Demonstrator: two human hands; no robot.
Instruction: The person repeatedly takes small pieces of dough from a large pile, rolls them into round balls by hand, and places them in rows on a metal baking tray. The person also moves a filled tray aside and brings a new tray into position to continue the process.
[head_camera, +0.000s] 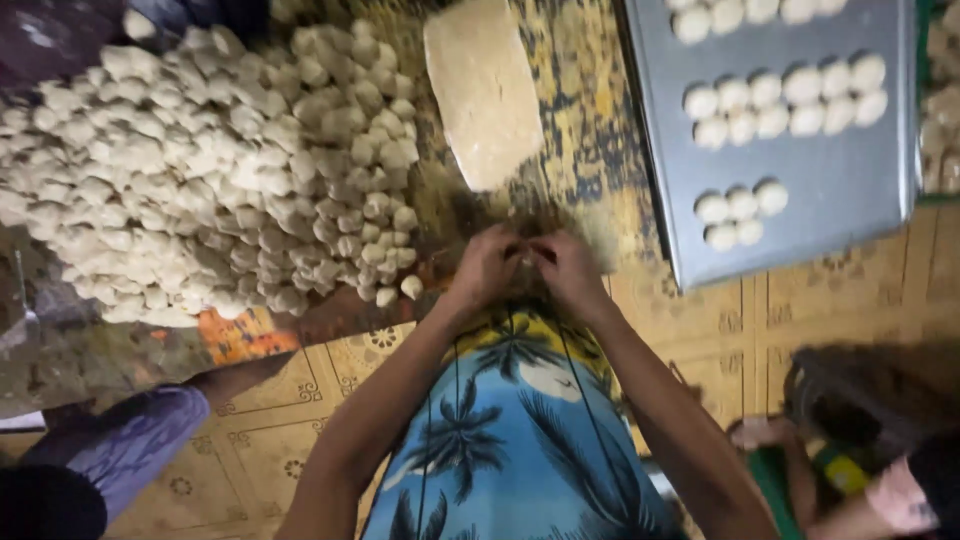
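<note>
We've got our left hand (487, 265) and right hand (568, 268) pinched together on a small pale dough piece (527, 258), shaping it just below the tan dough slab (484, 90); it looks headed right, onto the grey metal tray (840, 190).

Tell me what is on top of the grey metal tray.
The tray holds round pale dough balls in paired rows: a full double row mid-tray, a short group of five nearer, more at the far edge, cut off by the frame. The rest of its surface is bare.

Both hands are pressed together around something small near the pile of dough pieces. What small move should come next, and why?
Probably carry the piece across to the grey tray: the left hand and right hand meet around it, and the nearest row of dough balls looks unfinished.
</note>
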